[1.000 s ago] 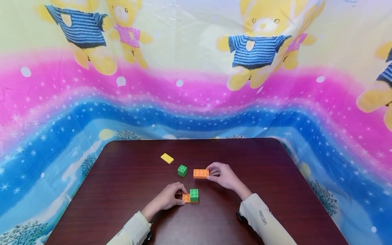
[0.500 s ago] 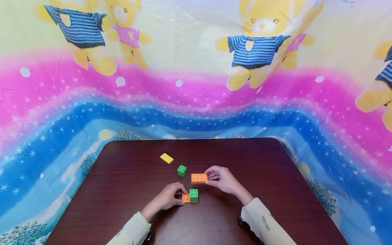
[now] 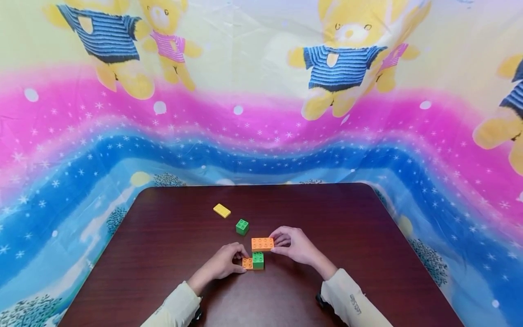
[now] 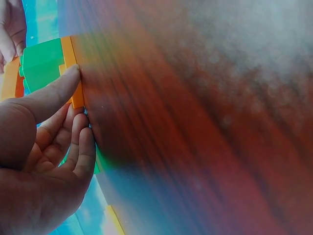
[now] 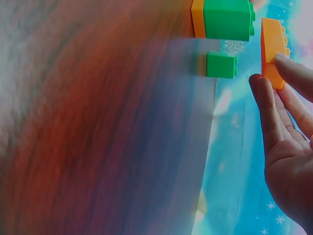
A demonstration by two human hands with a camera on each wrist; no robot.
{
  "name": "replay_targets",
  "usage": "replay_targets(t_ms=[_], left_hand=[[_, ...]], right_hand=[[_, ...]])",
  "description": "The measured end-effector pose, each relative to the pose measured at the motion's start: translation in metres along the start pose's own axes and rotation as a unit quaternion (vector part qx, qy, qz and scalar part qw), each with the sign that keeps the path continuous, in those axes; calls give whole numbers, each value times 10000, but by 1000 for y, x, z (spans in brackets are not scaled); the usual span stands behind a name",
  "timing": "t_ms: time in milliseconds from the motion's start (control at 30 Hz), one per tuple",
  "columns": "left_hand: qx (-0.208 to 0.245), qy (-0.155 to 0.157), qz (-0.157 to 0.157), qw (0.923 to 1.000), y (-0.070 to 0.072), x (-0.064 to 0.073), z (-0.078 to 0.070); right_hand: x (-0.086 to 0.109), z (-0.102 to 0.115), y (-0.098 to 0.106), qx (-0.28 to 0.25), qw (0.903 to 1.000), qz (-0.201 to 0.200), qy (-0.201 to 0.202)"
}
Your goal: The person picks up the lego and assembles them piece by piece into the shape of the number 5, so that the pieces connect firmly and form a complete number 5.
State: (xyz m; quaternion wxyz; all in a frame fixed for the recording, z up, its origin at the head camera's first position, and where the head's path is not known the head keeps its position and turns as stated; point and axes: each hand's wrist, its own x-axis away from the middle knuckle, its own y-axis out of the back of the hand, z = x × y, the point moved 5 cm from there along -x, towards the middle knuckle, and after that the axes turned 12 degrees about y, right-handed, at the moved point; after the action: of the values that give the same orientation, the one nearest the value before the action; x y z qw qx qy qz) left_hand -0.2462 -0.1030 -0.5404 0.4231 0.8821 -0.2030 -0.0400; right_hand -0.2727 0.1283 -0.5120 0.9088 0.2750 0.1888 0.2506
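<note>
My left hand [image 3: 226, 262] pinches the left end of a flat orange building brick [image 3: 247, 263] lying on the table. A taller green brick [image 3: 258, 260] stands on that orange brick's right half. In my right hand [image 3: 297, 245], thumb and fingers pinch the right end of a long orange brick [image 3: 262, 244], studs up. The right wrist view shows this long orange brick [image 5: 273, 54] raised above the level of the green brick's studs [image 5: 227, 18], with a gap between them. In the left wrist view, my left thumb and fingertips grip the flat orange base [image 4: 73, 73].
A smaller green brick [image 3: 242, 227] sits on the dark wooden table [image 3: 327, 209] behind the hands. Farther back and left lies a flat yellow brick [image 3: 222, 210]. A printed cloth [image 3: 261, 122] hangs behind the table's far edge.
My right hand has brought the long orange brick nearer and slightly left, so it now hangs just behind and above the green brick. My left hand has kept its hold on the flat orange brick.
</note>
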Motion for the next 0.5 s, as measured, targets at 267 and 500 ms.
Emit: replay_targets(t_ms=[267, 500], left_hand=[[110, 109, 70, 9999, 1, -1, 1], [79, 191, -35, 9998, 2, -2, 2]], right_hand=[[-1, 8, -12, -180, 9996, 170, 154], [-2, 16, -21, -247, 9989, 300, 254]])
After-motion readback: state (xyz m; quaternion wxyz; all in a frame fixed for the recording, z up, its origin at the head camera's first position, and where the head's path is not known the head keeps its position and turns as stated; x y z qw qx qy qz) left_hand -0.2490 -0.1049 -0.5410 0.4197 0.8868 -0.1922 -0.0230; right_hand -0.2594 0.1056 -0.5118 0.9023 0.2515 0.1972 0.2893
